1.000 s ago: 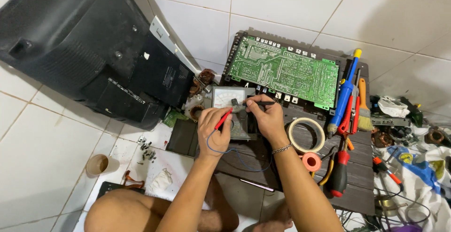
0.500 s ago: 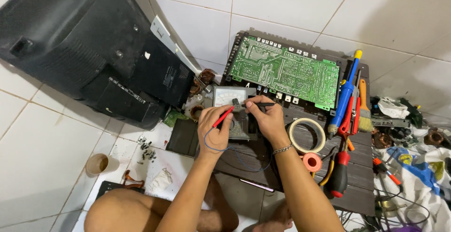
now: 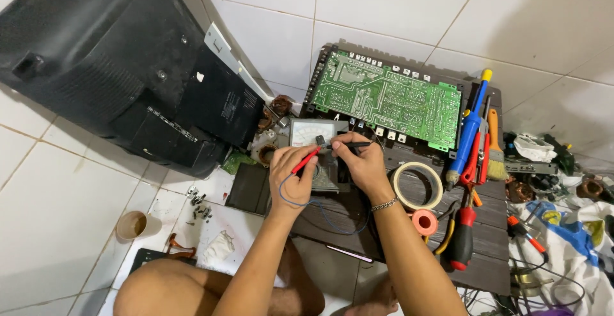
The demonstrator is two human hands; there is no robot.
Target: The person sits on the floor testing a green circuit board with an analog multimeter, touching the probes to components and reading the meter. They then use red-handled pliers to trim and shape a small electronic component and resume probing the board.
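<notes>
My left hand (image 3: 291, 176) grips a red test probe (image 3: 307, 159), its tip pointing up and right. My right hand (image 3: 359, 161) pinches a black test probe (image 3: 353, 144) that points left. Both tips meet at a small dark component (image 3: 319, 140) held over an analog multimeter (image 3: 313, 134) with a pale dial face. A blue lead wire (image 3: 320, 208) loops below my wrists. A green circuit board (image 3: 387, 97) lies just beyond the meter on a dark slatted board (image 3: 492, 226).
A large black television back shell (image 3: 109, 73) leans at the left. Screwdrivers, a brush and pliers (image 3: 473, 138) lie right of the circuit board, with tape rolls (image 3: 417, 185) nearby. A small cup (image 3: 132, 224) and loose screws (image 3: 199, 202) sit on the white tiled floor.
Both hands stay at the meter with the probes; only the view has shifted slightly.
</notes>
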